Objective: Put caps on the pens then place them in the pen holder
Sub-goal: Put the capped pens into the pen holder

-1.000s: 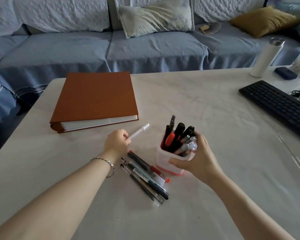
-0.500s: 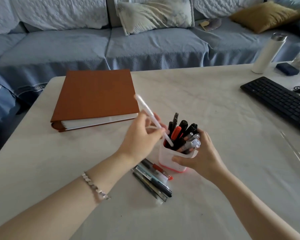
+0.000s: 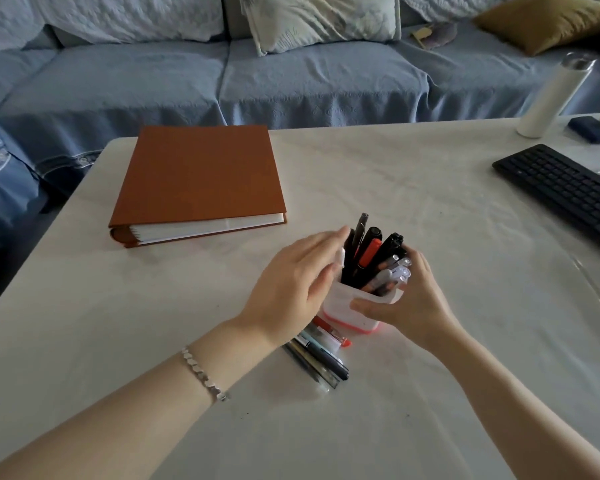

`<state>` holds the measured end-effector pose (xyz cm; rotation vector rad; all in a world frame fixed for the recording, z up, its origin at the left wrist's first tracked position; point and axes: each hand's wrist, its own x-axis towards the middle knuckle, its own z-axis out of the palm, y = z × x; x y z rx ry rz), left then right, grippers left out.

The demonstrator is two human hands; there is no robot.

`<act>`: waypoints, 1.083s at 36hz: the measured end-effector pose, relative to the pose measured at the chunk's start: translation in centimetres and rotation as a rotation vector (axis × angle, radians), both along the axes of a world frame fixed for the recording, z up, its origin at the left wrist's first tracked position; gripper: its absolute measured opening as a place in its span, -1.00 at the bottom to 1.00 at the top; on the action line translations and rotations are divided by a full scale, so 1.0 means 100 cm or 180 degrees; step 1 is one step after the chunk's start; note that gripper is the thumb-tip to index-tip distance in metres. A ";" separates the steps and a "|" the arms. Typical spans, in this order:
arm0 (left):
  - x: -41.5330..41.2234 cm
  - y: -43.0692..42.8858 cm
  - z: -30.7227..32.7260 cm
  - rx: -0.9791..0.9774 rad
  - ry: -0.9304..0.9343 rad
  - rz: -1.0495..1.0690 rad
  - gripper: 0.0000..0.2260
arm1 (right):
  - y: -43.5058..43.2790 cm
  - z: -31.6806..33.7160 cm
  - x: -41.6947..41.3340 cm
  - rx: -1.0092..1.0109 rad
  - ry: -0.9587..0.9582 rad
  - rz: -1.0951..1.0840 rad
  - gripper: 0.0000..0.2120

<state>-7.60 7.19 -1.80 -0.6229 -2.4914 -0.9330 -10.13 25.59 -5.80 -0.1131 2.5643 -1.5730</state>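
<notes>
While your right hand (image 3: 409, 299) grips the translucent white plastic pen holder with a red base (image 3: 347, 315), your left hand (image 3: 291, 285) hangs at its left wall, fingers straight, loosely spread, holding nothing. The loose dark and clear stick pens (image 3: 321, 358) lie under that wrist, just nearside of the holder, long axes running far-left to near-right. Your left hand is nearer.
</notes>
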 end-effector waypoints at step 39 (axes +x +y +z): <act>0.035 -0.043 -0.030 0.1279 -0.0881 0.1173 -0.91 | -0.002 0.000 0.000 -0.0101 0.0039 -0.0043 -0.14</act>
